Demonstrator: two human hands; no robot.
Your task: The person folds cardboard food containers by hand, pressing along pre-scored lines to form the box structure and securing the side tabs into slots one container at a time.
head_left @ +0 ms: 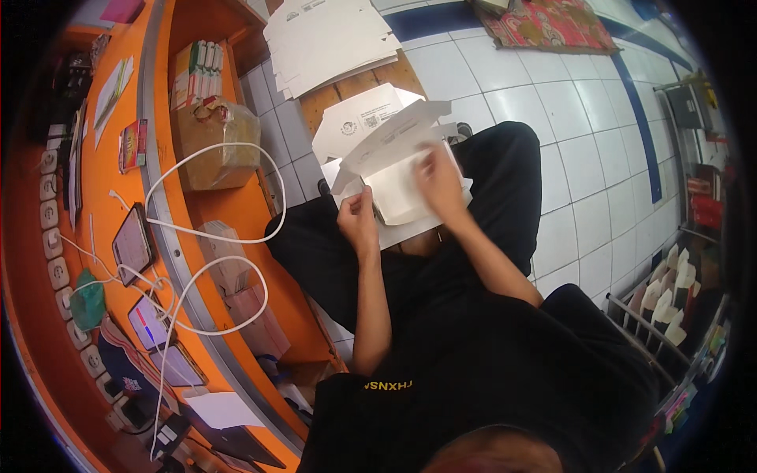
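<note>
A white cardboard box (391, 195), partly folded, sits between my knees on top of flat white card, with its printed lid flap standing up at the far side. My left hand (359, 218) pinches the box's left side wall between thumb and fingers. Over the box's right side is my right hand (438, 183), smeared by motion, so its fingers cannot be made out clearly. Just beyond the box lies another printed white card blank (347, 126).
A stack of flat card blanks (323, 43) lies on the wooden bench (367, 83) ahead. On the left, an orange counter (189, 307) carries phones and looping white cables (276, 177); a taped brown carton (201, 150) sits on its shelf. A metal rack (639, 315) stands at right.
</note>
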